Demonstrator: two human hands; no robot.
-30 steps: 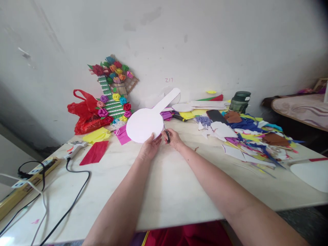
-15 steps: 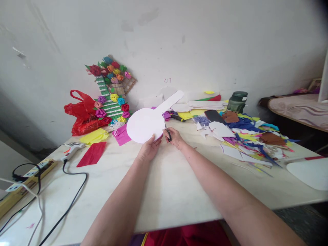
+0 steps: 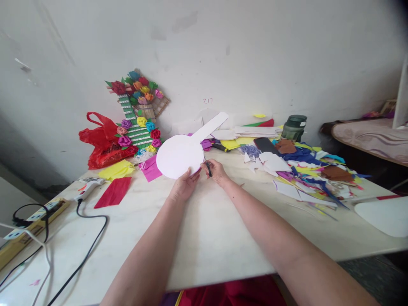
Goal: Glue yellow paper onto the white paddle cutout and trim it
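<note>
A white card cut-out (image 3: 179,155), round with a long straight handle pointing up and right, is raised above the table. My left hand (image 3: 186,183) pinches its lower edge, thumb on top and fingers underneath. In my right hand (image 3: 218,171) is a pair of scissors (image 3: 208,168) with dark handles, the fingers closed around them. Their blades lie along the right rim of the round part; how far apart the blades are I cannot make out. Behind the cut-out's left side lies a magenta paper piece (image 3: 151,168).
Paper scraps (image 3: 306,170) are heaped at the right, near a phone (image 3: 265,145) and a green bottle (image 3: 294,128). Paper-flower crafts (image 3: 140,123) and a red plastic bag (image 3: 101,142) stand back left. A glue gun (image 3: 89,188) and power strip (image 3: 41,225) with cables lie left.
Almost nothing differs. The view has shifted very slightly, and both hands keep their grip on the cut-out and the scissors at the same rim.
</note>
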